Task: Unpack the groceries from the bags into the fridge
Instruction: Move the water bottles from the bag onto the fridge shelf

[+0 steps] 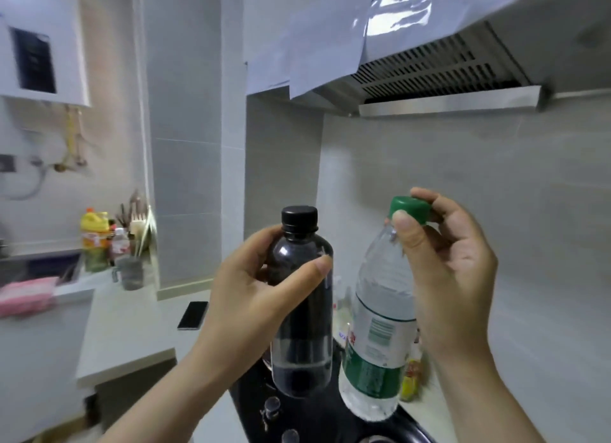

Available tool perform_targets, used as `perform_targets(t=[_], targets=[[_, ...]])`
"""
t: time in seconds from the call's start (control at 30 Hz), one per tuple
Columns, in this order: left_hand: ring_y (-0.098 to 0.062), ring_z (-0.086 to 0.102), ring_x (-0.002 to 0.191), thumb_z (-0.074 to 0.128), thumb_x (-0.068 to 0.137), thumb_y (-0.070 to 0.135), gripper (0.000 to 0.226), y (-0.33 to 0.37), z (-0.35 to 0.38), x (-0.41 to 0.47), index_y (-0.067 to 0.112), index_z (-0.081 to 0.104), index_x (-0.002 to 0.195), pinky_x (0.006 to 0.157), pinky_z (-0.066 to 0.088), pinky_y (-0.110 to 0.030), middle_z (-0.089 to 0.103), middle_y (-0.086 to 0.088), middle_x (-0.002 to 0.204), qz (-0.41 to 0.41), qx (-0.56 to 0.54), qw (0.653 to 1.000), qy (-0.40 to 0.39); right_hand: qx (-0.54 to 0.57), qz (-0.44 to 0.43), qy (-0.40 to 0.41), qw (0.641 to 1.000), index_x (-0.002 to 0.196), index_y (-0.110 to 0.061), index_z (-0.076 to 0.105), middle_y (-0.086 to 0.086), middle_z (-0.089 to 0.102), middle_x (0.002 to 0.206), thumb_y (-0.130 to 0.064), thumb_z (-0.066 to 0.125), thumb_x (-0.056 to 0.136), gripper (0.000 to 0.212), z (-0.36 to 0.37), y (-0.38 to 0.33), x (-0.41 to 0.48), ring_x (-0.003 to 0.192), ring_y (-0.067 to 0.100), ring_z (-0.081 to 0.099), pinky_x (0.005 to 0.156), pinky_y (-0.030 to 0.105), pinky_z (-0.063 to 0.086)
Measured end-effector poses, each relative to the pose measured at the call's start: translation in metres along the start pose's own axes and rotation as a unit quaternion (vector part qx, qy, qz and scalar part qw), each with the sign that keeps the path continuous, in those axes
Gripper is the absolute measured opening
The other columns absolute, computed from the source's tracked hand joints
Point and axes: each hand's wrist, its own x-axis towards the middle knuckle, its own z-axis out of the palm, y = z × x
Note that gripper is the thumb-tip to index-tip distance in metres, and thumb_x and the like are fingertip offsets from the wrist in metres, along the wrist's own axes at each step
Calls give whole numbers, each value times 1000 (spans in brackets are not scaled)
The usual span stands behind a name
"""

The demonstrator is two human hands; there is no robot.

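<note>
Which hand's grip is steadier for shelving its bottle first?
Probably left: the left hand wraps the black-capped bottle mid-body. The right hand only pinches the water bottle by its green cap; it hangs tilted.

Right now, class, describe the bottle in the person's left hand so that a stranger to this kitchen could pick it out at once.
Find the steel range hood at the upper right; below it two hands each hold a bottle. The left hand grips the dark bottle with the black cap, unlike the clear, green-capped bottle in the right hand.
</note>
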Motion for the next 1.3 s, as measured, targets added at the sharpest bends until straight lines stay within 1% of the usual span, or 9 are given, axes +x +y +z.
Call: perform_targets(t=[0.13, 0.23, 0.6, 0.67, 0.77, 0.87, 1.0, 1.17, 1.3], targets=[[-20, 71, 80, 73, 65, 44, 32, 1, -43, 1, 31, 70, 94, 71, 60, -34, 74, 0, 87, 12, 22, 999, 37, 32, 2, -29, 999, 111, -17, 63, 1, 71, 98, -20, 68, 86, 26, 47, 9, -2, 91, 14, 68, 79, 25, 55], [-22, 71, 83, 74, 65, 43, 33, 5, -82, 1, 30, 70, 95, 72, 59, -34, 74, -1, 90, 20, 44, 997, 67, 51, 0, -52, 997, 113, -17, 62, 3, 70, 100, -23, 65, 86, 28, 87, 12, -5, 92, 16, 69, 82, 29, 56], [-20, 71, 87, 73, 67, 44, 37, 32, -218, -32, 27, 70, 100, 77, 59, -45, 74, 1, 93, 23, 157, 972, 172, 190, 14, -138, 972, 112, -12, 61, -1, 71, 96, -16, 64, 87, 26, 233, 8, -44, 89, 13, 69, 76, 18, 53], [-19, 70, 87, 72, 67, 45, 37, 38, -238, -42, 29, 70, 100, 75, 60, -40, 74, 2, 93, 22, 182, 964, 194, 217, 22, -158, 963, 110, -14, 61, -3, 71, 95, -17, 64, 86, 25, 258, 4, -52, 88, 12, 69, 74, 16, 53], [-14, 70, 86, 72, 65, 46, 37, 52, -268, -56, 32, 70, 99, 71, 58, -27, 74, 6, 92, 21, 212, 948, 236, 251, 38, -192, 948, 112, -17, 61, 0, 71, 100, -23, 67, 87, 26, 296, 1, -64, 95, 17, 69, 83, 28, 55], [-11, 70, 85, 75, 66, 44, 34, 67, -293, -70, 31, 70, 97, 69, 56, -20, 73, 8, 91, 23, 257, 924, 282, 302, 55, -221, 926, 112, -18, 61, 1, 71, 102, -25, 65, 84, 29, 333, -3, -76, 96, 18, 69, 85, 31, 55], [-14, 70, 89, 76, 69, 36, 35, 84, -317, -92, 27, 69, 102, 68, 56, -21, 73, 5, 94, 11, 308, 885, 350, 373, 67, -264, 887, 112, -15, 61, 0, 71, 102, -22, 65, 85, 28, 379, -10, -95, 96, 17, 70, 83, 28, 56], [-18, 71, 88, 74, 64, 46, 38, 108, -332, -117, 31, 70, 98, 68, 57, -25, 74, 4, 92, 1, 355, 832, 426, 470, 93, -315, 819, 111, -16, 62, -1, 70, 101, -17, 67, 86, 25, 427, -26, -120, 93, 17, 70, 77, 21, 54], [-14, 71, 81, 80, 65, 36, 31, 126, -331, -138, 31, 70, 94, 64, 55, -18, 74, 4, 87, -12, 400, 778, 484, 540, 108, -349, 758, 110, -16, 61, -6, 71, 97, -19, 67, 86, 25, 452, -42, -141, 90, 12, 69, 76, 18, 53]])
